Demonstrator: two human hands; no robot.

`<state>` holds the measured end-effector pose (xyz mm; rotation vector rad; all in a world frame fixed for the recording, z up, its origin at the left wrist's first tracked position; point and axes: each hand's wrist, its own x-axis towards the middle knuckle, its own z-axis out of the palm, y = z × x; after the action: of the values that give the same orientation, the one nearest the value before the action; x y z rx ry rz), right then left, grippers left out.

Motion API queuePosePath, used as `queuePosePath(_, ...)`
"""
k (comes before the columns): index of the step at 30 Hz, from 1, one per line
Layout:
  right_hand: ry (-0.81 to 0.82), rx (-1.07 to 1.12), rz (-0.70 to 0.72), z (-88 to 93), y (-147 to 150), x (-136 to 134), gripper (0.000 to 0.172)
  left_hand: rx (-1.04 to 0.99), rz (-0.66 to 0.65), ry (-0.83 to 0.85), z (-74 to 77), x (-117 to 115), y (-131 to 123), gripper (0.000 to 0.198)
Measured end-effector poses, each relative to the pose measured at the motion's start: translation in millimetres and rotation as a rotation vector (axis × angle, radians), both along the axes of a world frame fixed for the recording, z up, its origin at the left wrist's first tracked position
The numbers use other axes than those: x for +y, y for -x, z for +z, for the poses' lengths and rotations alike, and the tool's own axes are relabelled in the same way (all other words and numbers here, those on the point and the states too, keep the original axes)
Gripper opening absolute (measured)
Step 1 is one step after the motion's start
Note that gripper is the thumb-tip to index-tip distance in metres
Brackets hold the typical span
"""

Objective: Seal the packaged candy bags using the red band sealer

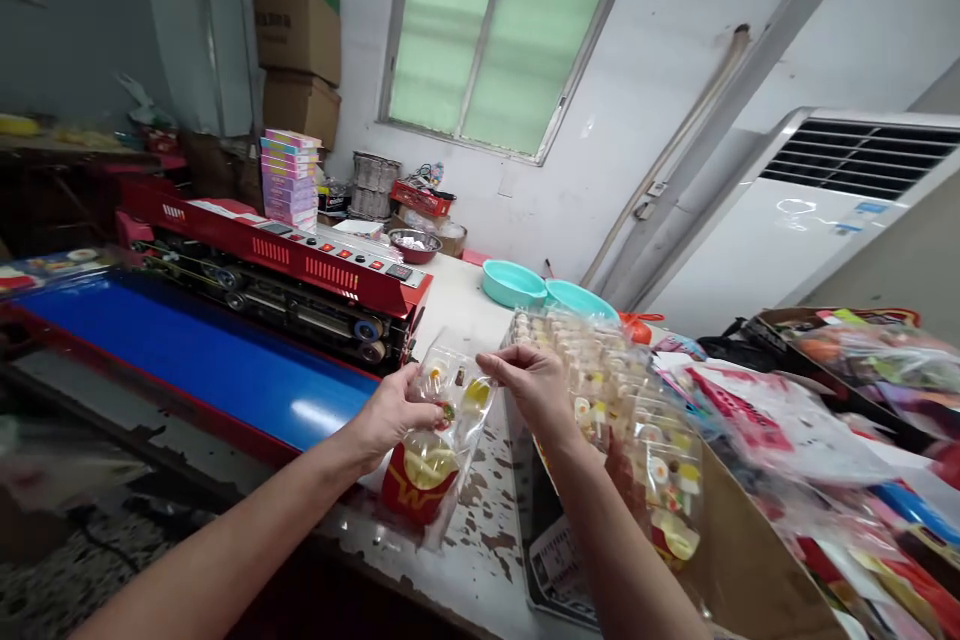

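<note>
A clear plastic pack of toy food [420, 470] is tilted over the worn white table, its lower part showing a red carton with yellow fries. Small egg-like and yellow pieces sit in its upper part. My left hand [390, 417] grips the pack's left side, thumb across its front. At the upper right edge, my right hand [534, 388] is closed in a pinch on the clear plastic. Just right of it, a cardboard box [739, 530] holds many similar packs [664, 480] standing in rows, partly hidden by my right forearm.
A red sealing machine [322, 265] with a blue conveyor belt [225, 360] stands at left. Two turquoise basins [514, 282] sit behind the box. Plastic-wrapped goods [795, 420] are piled at right. Stacked small boxes [289, 182] and a bowl [415, 245] stand farther back.
</note>
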<state>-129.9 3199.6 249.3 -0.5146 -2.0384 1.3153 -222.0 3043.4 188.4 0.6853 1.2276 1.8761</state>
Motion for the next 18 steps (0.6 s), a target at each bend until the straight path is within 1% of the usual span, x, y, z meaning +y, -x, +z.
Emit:
queuePosePath(2,0.035,-0.006,0.018,-6.1,6.8,-2.4,0.033,0.038,0.029,0.011,-1.6,-8.3,1.0,0.072)
queuePosePath(4,0.053,-0.019,0.029,-11.2,12.2,-5.3,0.034,0.074,0.057,0.029,-4.1,-14.9,0.7,0.086)
queuePosePath(6,0.081,-0.028,0.057,-16.3,16.1,-7.8,0.033,0.072,0.068,0.044,-8.0,-20.5,0.4,0.088)
queuePosePath(7,0.123,-0.031,0.084,-18.9,17.6,-8.6,0.032,0.056,0.066,0.049,-10.2,-22.8,1.0,0.089)
queuePosePath(9,0.259,-0.046,0.154,-24.1,20.0,-9.4,0.033,-0.001,0.024,0.062,-13.9,-26.1,5.4,0.090)
queuePosePath(10,0.327,-0.059,0.184,-26.6,21.3,-9.7,0.034,-0.037,-0.003,0.071,-14.9,-26.7,9.6,0.087)
queuePosePath(11,0.380,-0.074,0.203,-28.9,22.6,-10.2,0.035,-0.074,-0.023,0.079,-15.2,-26.4,15.1,0.079)
queuePosePath(13,0.428,-0.101,0.216,-32.8,25.9,-12.2,0.038,-0.145,-0.024,0.103,-14.3,-23.2,28.7,0.058)
queuePosePath(15,0.437,-0.122,0.220,-36.6,29.4,-15.2,0.040,-0.191,0.045,0.153,-13.2,-17.7,43.3,0.045)
queuePosePath(18,0.438,-0.148,0.206,-45.2,34.3,-18.3,0.040,-0.244,0.151,0.241,-15.6,-9.3,59.6,0.031)
